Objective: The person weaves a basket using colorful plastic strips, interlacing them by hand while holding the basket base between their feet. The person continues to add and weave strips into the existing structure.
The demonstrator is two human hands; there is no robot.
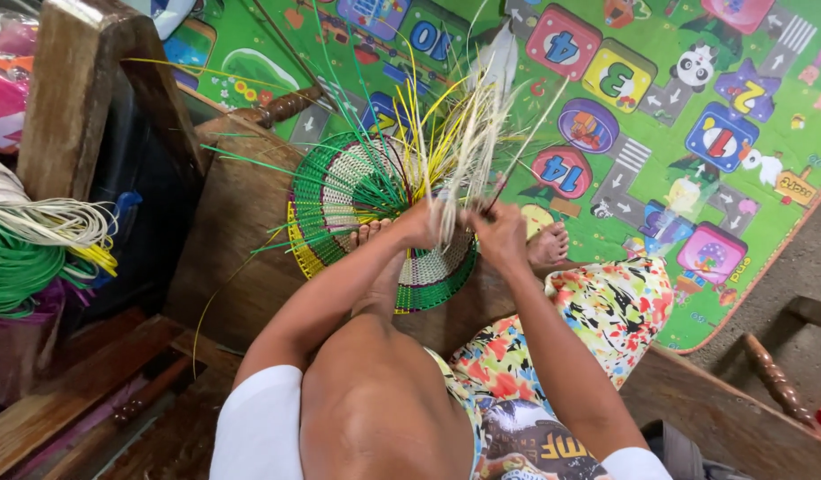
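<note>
Left hand (pixel 422 224): closed on the loose strands just above the woven disc, fingers curled together round them.
Right hand (pixel 499 233): at three o'clock of the left, almost touching it; fingers pinched on a thin strand.
Woven disc (pixel 357 200): round, green, white and yellow; resting on a wooden bench (pixel 232 240), steadied under a bare foot (pixel 375 238), just below both hands.
Loose strands (pixel 455 124): yellow, green and pale, fanning toward twelve o'clock from the disc's middle.
Play mat (pixel 659 107): green, with coloured squares, at one to three o'clock.
Strand coils (pixel 28 240): white, green and yellow, at nine o'clock, well apart.
</note>
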